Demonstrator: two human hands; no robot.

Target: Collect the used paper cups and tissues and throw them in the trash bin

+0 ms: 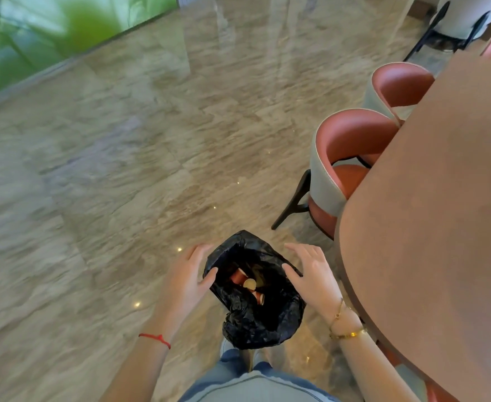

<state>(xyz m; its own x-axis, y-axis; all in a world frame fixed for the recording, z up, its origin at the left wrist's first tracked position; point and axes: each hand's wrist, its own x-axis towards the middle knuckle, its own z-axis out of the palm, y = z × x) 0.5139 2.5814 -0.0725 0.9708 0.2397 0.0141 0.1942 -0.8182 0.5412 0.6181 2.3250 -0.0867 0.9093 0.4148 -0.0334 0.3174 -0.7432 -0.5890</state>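
Observation:
A black trash bag [255, 320] lining a bin stands on the floor just in front of my feet, its mouth open. Inside lie several red-brown paper cups [242, 277]; one shows a pale round bottom. My left hand [187, 278] is at the bag's left rim, fingers spread, thumb touching the plastic. Over the right rim is my right hand [311, 274], fingers spread, fingertips on or just above the bag. Neither hand holds anything. No tissues are visible.
A large brown table [441, 213] fills the right side, its edge close to my right arm. Pink-and-grey chairs [342, 169] are tucked along it, another [398, 88] behind. Glossy marble floor [122, 169] stretches left and ahead. A green glass wall [35, 33] is far left.

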